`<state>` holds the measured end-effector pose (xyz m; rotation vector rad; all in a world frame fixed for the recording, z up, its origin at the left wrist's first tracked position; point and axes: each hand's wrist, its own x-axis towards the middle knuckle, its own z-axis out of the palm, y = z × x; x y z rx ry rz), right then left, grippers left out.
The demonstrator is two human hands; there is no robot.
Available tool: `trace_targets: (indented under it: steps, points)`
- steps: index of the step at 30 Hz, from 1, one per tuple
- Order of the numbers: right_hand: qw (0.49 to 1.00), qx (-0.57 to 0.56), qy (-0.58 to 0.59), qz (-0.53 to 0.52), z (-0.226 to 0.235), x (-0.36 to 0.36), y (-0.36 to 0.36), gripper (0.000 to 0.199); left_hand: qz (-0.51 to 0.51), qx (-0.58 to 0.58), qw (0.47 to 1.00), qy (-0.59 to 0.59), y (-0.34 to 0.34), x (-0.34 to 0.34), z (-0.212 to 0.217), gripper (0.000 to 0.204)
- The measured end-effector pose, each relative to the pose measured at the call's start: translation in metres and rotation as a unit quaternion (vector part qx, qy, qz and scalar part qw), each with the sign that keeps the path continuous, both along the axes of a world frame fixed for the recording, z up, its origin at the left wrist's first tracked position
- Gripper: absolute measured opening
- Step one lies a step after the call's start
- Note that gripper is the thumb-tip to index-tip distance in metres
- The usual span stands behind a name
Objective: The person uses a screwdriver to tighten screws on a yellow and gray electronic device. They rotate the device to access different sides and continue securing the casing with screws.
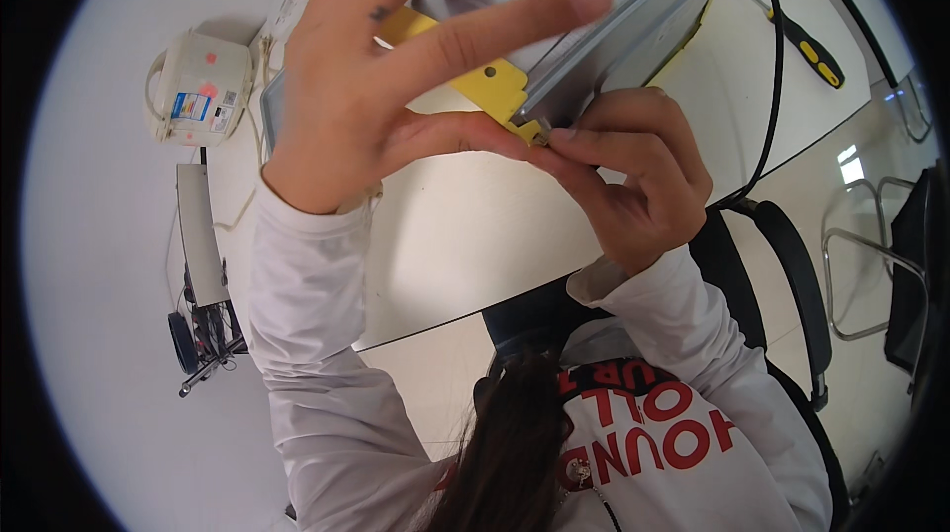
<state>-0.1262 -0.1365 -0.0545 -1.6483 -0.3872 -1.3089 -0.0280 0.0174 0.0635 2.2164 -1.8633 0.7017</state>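
Observation:
A grey metal box-shaped device [653, 32] with a yellow edge panel [485, 85] lies tilted across the far side of the white table [450, 235]. My left hand [361, 87] spreads over the yellow panel, its index finger stretched out above the device and its thumb touching the near yellow corner. At that same corner, thumb and fingers of my right hand [643, 156] are pinched together. A tiny shiny metal bit shows by the right fingertips, too small to name. The fingers partly hide the corner.
A black cable [780, 67] runs from the device over the table's right edge. Behind it lies a black and yellow screwdriver [816, 52]. A whitish rounded appliance [203, 87] stands at the left. A black chair armrest [797, 280] is close on the right.

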Motion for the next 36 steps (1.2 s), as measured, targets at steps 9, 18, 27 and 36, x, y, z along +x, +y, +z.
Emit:
trace_targets:
  steps: [9,18,27,36]
  points:
    - [1.000,0.013,0.011,-0.011,0.004,-0.002,0.004,0.030,-0.016,0.034,0.997,-0.073,0.003,-0.001,-0.001,0.057]
    - [0.999,0.002,0.031,-0.011,0.001,-0.006,0.002,0.029,-0.034,0.034,0.997,-0.067,0.003,0.002,-0.003,0.055]
    - [0.999,0.000,0.047,-0.002,0.005,-0.005,0.002,0.028,-0.028,0.026,0.997,-0.072,0.004,0.001,-0.005,0.056]
    - [0.999,0.017,0.033,0.020,0.000,-0.002,0.001,0.030,-0.041,0.017,0.996,-0.072,0.004,0.003,-0.007,0.056]
